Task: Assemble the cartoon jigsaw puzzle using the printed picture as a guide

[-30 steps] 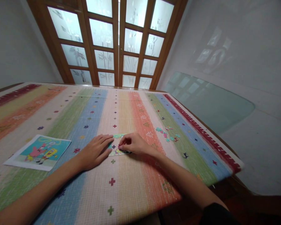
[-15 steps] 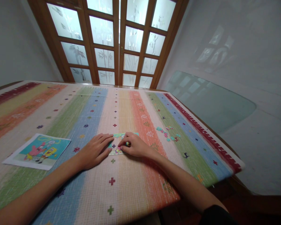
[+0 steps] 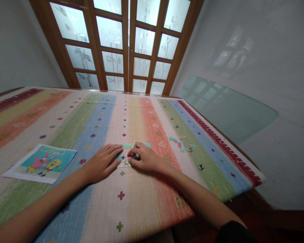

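Note:
A small, partly assembled jigsaw puzzle [image 3: 126, 164] lies on the striped tablecloth; its border is joined and cloth shows through the gap inside. My left hand [image 3: 102, 162] rests over its left edge, fingers stretched out with thumb and fingers apart. Above the right part of the puzzle, my right hand [image 3: 145, 157] pinches a pink puzzle piece [image 3: 129, 157] between thumb and fingertips, low at the inner gap. The right hand hides much of the puzzle's right side.
Loose puzzle pieces [image 3: 179, 144] lie scattered to the right. On the left is a printed picture sheet [image 3: 44, 163] with cartoon figures. The tablecloth [image 3: 108, 209] covers the table, with a glass-paned door [image 3: 128, 60] behind and a wall at the right.
My right hand's fingers have shifted and curled slightly around the pink piece, staying at the same spot. My left hand has not visibly moved.

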A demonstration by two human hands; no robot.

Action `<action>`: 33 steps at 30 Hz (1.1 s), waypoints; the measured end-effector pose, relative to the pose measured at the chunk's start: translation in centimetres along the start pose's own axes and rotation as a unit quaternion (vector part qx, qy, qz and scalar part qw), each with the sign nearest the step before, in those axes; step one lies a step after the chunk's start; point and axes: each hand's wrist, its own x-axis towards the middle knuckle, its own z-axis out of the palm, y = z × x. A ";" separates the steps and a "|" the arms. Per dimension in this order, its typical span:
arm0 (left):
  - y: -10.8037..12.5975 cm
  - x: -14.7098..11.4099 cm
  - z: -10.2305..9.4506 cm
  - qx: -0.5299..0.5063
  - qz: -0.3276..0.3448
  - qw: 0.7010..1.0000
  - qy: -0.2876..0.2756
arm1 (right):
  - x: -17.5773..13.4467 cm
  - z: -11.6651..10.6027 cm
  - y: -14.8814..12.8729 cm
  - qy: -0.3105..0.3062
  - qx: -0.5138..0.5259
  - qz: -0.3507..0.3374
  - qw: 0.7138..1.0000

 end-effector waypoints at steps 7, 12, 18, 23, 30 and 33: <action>0.0 0.0 0.0 -0.009 -0.003 1.000 0.003 | -0.1 0.1 0.1 0.012 -0.006 0.001 1.000; -0.1 0.0 0.0 -0.007 -0.002 1.000 0.002 | -0.2 0.1 0.0 0.010 -0.010 -0.002 1.000; 0.0 0.0 0.0 -0.007 -0.004 1.000 0.002 | -0.3 0.3 0.4 0.016 -0.007 -0.012 1.000; -0.1 0.0 0.0 -0.009 -0.005 1.000 0.004 | -0.4 0.1 0.4 0.009 0.002 -0.010 1.000; -0.1 -0.1 0.1 0.000 0.003 1.000 0.007 | -0.3 -0.2 0.4 -0.004 0.002 -0.005 1.000; 0.0 0.0 0.0 0.004 0.003 1.000 0.005 | -0.3 -0.2 0.5 0.000 0.004 -0.006 1.000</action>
